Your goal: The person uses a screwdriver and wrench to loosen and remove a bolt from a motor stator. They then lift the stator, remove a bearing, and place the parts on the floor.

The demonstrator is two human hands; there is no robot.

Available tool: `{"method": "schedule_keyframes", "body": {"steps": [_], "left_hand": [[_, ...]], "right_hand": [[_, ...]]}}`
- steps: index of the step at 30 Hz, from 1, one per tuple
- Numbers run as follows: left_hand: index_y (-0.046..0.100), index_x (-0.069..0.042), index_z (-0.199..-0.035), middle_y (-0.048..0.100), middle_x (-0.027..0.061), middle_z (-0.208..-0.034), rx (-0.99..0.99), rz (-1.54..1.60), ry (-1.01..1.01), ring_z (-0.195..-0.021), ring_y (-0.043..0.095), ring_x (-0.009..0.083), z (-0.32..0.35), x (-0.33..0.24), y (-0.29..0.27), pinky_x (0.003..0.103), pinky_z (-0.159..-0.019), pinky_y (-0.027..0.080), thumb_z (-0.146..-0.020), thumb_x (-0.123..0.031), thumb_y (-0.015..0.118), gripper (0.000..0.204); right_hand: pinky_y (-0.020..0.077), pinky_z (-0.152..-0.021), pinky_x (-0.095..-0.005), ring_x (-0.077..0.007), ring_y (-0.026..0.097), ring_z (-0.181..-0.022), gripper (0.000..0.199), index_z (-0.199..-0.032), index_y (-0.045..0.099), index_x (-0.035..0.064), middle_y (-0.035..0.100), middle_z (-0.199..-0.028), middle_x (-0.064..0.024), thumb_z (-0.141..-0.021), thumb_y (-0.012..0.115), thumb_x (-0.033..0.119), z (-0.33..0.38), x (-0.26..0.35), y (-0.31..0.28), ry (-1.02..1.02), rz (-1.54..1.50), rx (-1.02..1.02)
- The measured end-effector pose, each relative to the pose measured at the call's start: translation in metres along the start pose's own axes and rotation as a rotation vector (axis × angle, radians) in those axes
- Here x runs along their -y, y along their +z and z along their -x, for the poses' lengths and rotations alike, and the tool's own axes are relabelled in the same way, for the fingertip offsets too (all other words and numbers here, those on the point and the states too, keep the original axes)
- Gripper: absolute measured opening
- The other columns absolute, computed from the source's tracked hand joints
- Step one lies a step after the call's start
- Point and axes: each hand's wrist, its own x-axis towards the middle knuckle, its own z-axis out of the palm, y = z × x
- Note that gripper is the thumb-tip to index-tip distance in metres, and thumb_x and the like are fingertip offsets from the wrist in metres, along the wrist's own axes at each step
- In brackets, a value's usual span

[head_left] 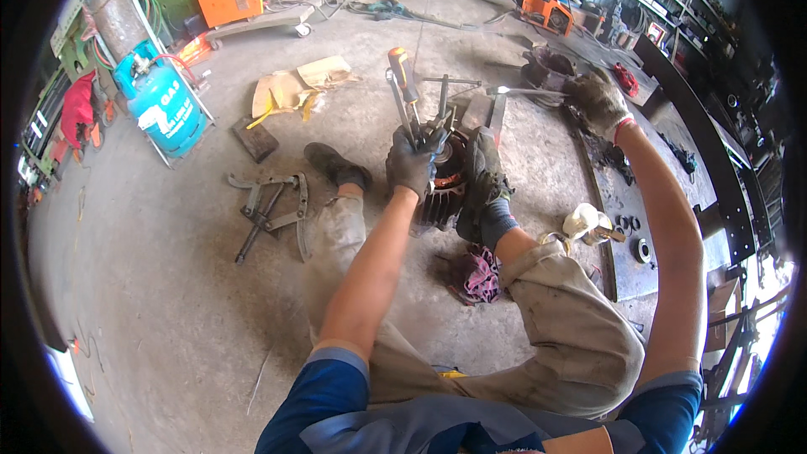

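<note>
My left hand [410, 164], in a dark glove, is closed around a screwdriver [403, 76] with an orange-and-black handle pointing up. A slim metal tool [395, 97] stands beside the screwdriver at the same hand; its kind is unclear. The hand rests at the top of a finned electric motor body [439, 208], where copper-coloured windings show. My feet flank the motor, the right shoe [481, 176] against its side. Out to the right, my right hand [598, 105], in a pale, dirty work glove, is closed on a long tool with a bright end [530, 92], held apart from the motor.
A jaw puller [273, 214] lies left of my left shoe. Beyond it are a dark block [255, 141] and torn cardboard [298, 88]. A stained rag [479, 276] sits near my right leg. Rings [643, 250] lie on a metal plate [618, 202]. A blue gas cylinder [168, 109] stands far left.
</note>
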Motion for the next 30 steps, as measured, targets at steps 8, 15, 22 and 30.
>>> {"method": "schedule_keyframes", "body": {"steps": [8,15,22,30], "left_hand": [[0.054,-0.009,-0.102,0.063,0.0001,-0.085,0.124,-0.059,0.065,-0.063,0.054,0.0053,-0.019,0.007,-0.01,0.022,-0.052,0.042,-0.091,-0.021,0.077,0.028],[0.054,-0.01,-0.101,0.056,-0.0025,-0.074,0.297,-0.036,-0.028,-0.05,0.046,0.0056,-0.023,-0.016,-0.023,0.024,-0.042,0.037,-0.092,-0.031,0.076,0.031],[0.055,-0.012,-0.1,0.058,-0.0027,-0.071,0.298,-0.01,-0.065,-0.045,0.043,0.0054,-0.026,-0.009,-0.025,0.023,-0.04,0.034,-0.092,-0.034,0.075,0.031],[0.057,-0.013,-0.102,0.062,-0.0034,-0.074,0.221,0.037,-0.016,-0.048,0.045,0.005,-0.017,-0.008,-0.015,0.024,-0.041,0.035,-0.091,-0.035,0.076,0.032]], "right_hand": [[0.0291,-0.116,-0.048,-0.0239,0.06,-0.118,0.028,-0.12,0.067,0.03,0.07,-0.111,-0.001,-0.095,0.058,0.02,-0.044,-0.018,-0.003,-0.019,0.202,0.203],[0.0213,-0.123,-0.0467,-0.0228,0.06,-0.115,0.023,-0.114,0.072,0.0272,0.071,-0.105,-0.0025,-0.097,0.057,0.024,-0.074,-0.012,0.005,-0.01,0.127,0.121],[0.0421,-0.103,-0.0448,-0.0294,0.062,-0.112,0.026,-0.11,0.068,0.0124,0.07,-0.111,-0.0076,-0.096,0.059,0.032,-0.089,-0.017,0.015,-0.041,0.006,0.198],[0.0503,-0.086,-0.048,-0.039,0.064,-0.1,0.034,-0.106,0.065,0.0087,0.068,-0.102,-0.0171,-0.097,0.056,0.04,-0.064,-0.001,0.033,0.008,-0.159,0.131]]}}
